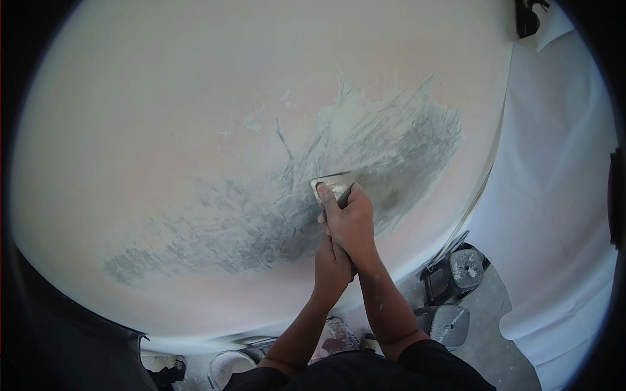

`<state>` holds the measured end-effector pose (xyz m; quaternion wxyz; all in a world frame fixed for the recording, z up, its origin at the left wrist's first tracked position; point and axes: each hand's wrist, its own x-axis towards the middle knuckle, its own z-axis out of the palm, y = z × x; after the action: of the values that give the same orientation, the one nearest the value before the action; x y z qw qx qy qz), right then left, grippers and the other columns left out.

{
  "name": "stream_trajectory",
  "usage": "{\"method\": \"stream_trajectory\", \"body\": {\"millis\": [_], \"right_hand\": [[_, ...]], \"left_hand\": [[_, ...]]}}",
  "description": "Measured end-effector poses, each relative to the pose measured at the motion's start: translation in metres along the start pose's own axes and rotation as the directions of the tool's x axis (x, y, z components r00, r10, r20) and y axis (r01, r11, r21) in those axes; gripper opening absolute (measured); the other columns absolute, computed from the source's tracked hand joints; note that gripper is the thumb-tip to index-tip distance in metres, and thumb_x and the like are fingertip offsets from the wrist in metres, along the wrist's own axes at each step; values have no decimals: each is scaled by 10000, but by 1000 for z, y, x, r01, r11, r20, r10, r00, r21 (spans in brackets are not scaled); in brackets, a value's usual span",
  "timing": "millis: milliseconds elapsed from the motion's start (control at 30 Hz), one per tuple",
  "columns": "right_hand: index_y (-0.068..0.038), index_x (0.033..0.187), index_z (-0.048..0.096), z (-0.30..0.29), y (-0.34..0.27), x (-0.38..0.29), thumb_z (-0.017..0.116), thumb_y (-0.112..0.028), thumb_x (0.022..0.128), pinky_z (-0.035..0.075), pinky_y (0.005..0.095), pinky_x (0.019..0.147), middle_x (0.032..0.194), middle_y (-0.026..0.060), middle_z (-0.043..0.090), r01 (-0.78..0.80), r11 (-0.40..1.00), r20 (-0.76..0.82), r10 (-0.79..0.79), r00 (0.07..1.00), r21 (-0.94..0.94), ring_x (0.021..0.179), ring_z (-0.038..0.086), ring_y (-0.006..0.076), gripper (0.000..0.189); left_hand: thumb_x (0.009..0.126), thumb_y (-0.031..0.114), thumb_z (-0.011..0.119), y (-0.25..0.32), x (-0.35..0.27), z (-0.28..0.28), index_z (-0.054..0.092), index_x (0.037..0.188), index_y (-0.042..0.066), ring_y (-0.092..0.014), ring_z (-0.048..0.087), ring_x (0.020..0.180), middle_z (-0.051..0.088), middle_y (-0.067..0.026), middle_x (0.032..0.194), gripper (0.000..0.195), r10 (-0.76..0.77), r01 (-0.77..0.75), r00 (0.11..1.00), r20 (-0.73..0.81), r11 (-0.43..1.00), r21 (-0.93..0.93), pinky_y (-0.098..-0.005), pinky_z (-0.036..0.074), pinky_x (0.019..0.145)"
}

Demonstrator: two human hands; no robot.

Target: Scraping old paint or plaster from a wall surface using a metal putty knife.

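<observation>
A large curved panel (220,63), pale with pinkish areas, fills most of the head view. A long grey patch (244,244) with scratch marks crosses its lower part. Near the middle, a flat sanding block or pad (337,184) lies against this patch. My right hand (353,220) grips it, with the thumb on its upper left corner. Below and slightly left, my left hand (332,269) is closed around the lower part of the same tool. The two hands touch, and the underside of the tool is hidden.
White sheeting (547,195) hangs at the right, and black sheeting (73,342) covers the lower left. Dusty stools (466,268) stand on the grey floor at lower right. A white bucket (232,364) is below the panel's edge, with a shoe (178,369) farther left.
</observation>
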<state>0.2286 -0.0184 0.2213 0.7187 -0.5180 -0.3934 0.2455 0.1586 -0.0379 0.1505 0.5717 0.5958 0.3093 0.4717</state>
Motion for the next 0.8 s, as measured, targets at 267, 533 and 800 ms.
{"method": "stream_trajectory", "body": {"millis": [267, 533, 800], "right_hand": [[1, 850, 509, -3, 0, 0, 693, -240, 926, 384, 258, 381, 567, 69, 578, -36, 999, 28, 37, 999, -5, 417, 513, 101, 312], [-5, 849, 520, -2, 4, 2, 704, -248, 917, 388, 251, 382, 567, 56, 566, -8, 1000, 29, 8, 1000, 25, 431, 526, 96, 312], [0, 845, 517, -3, 4, 1, 705, -246, 916, 398, 257, 388, 568, 63, 567, -13, 1000, 21, 13, 1000, -19, 436, 535, 99, 318]], "left_hand": [[1062, 324, 335, -2, 4, 5, 504, 1039, -23, -102, 478, 409, 535, -34, 607, 387, 78, -76, 995, -61, 996, 41, -266, 348, 353], [1059, 341, 348, -1, 1, 9, 497, 1019, -11, -100, 472, 412, 536, -32, 611, 384, 91, -85, 991, -94, 994, 67, -268, 342, 359], [1056, 328, 347, -7, -1, 10, 504, 1057, -12, -105, 479, 419, 546, -37, 626, 375, 36, -32, 995, -93, 999, 39, -267, 338, 361]]}}
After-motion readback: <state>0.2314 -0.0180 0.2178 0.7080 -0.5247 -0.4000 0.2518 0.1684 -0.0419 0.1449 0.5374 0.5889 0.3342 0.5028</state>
